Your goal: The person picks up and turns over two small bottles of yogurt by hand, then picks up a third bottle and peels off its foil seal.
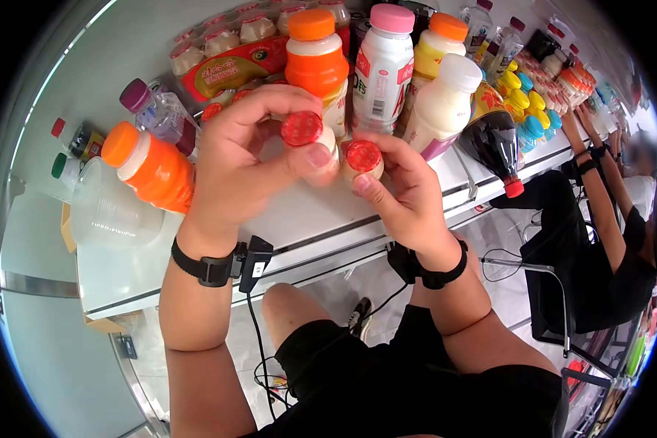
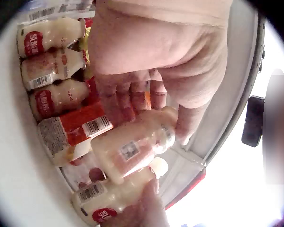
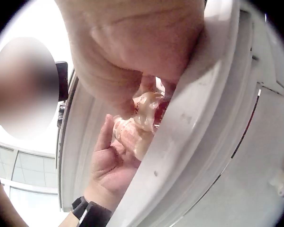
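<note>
My left hand (image 1: 230,164) grips a small yogurt drink bottle (image 1: 301,128) with a red foil lid, its thumb lying along the side. In the left wrist view this drink bottle (image 2: 132,144) shows a pale body and a small printed square. Close beside it, my right hand (image 1: 414,197) pinches a second small yogurt drink bottle (image 1: 363,156), also red-lidded, between thumb and fingers. Its barcode and red label show on the second bottle (image 2: 108,196) in the left wrist view. Both are held over the front of a white shelf (image 1: 292,219).
Behind the hands stand an orange drink bottle (image 1: 316,66), a pink-capped bottle (image 1: 382,77) and a white-capped bottle (image 1: 445,102). A dark cola bottle (image 1: 493,139) juts past the shelf edge. Leftward are another orange bottle (image 1: 157,175) and a clear plastic tub (image 1: 113,212). Another person (image 1: 606,241) is at right.
</note>
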Action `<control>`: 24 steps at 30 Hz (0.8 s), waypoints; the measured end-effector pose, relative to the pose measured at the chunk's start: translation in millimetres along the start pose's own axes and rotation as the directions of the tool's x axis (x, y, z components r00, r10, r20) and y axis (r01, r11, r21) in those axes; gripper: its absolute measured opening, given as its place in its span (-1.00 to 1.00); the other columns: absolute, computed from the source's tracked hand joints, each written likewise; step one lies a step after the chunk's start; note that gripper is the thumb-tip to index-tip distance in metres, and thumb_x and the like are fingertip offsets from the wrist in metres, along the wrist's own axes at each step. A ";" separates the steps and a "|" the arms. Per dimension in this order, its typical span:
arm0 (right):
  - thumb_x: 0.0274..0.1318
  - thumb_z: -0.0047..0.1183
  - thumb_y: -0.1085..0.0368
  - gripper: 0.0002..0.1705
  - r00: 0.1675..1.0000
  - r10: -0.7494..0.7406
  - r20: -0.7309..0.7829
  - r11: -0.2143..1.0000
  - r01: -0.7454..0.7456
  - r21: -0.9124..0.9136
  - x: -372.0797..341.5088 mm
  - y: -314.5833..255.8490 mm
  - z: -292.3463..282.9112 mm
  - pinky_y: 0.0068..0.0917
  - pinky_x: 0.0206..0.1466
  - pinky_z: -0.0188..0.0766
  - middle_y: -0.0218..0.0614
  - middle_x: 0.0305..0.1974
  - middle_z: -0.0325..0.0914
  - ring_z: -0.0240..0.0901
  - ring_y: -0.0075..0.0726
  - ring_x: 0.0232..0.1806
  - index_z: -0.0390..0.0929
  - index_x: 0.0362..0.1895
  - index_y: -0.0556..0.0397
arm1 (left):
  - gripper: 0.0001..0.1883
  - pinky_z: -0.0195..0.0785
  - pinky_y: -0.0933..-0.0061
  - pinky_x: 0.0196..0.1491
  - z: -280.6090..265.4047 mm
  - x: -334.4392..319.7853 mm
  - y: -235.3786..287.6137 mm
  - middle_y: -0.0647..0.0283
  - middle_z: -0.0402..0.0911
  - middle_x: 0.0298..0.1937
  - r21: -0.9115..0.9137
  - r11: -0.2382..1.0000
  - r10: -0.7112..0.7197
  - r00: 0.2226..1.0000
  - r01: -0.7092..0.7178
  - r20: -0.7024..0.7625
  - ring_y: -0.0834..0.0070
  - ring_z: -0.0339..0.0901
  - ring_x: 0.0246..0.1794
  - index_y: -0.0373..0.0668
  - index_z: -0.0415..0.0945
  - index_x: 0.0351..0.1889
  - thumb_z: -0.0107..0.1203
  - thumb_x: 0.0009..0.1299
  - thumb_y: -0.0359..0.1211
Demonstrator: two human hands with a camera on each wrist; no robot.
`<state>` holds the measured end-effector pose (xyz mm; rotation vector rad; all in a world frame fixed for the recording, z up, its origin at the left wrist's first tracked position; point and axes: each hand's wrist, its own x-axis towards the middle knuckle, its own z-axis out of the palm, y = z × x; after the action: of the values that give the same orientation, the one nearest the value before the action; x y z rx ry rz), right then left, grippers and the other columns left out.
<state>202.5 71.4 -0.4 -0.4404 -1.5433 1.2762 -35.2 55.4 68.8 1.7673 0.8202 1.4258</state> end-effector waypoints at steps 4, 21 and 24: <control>0.50 0.31 0.44 -0.46 0.997 0.076 0.005 0.997 -0.076 0.021 -0.3 -2.3 1.9 -0.42 0.30 0.53 -0.26 0.19 0.67 0.59 -0.43 0.23 0.48 0.45 0.25 | -0.53 0.54 0.31 0.38 -6.2 -0.9 0.2 0.18 0.75 0.23 -0.066 0.991 0.107 0.989 -0.114 -0.100 0.45 0.68 0.23 -0.33 0.65 0.30 0.50 0.48 -0.38; 0.42 0.42 0.36 -0.36 0.997 -0.023 0.069 0.982 0.036 -0.185 1.1 2.4 1.7 -0.47 0.01 0.63 -0.22 0.05 0.69 0.62 -0.48 -0.03 0.52 0.49 0.24 | -0.22 0.46 0.16 0.52 -6.2 0.1 1.3 0.00 0.68 0.40 -0.119 0.993 -0.001 1.000 0.004 0.026 0.26 0.63 0.45 -0.36 0.36 0.63 0.39 0.61 -0.12; 0.41 0.42 0.36 -0.36 0.998 -0.022 0.065 0.984 0.033 -0.175 0.2 3.6 1.2 -0.48 -0.02 0.62 -0.22 0.02 0.68 0.61 -0.49 -0.07 0.52 0.48 0.25 | -0.18 0.44 0.14 0.54 -5.3 0.7 1.0 0.00 0.67 0.41 -0.110 0.994 0.017 0.999 -0.012 0.041 0.25 0.62 0.46 -0.36 0.29 0.68 0.39 0.61 -0.13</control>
<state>200.3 72.3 -3.4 -0.4936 -1.7173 1.1471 -40.1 56.2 70.8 1.7172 0.6954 1.4108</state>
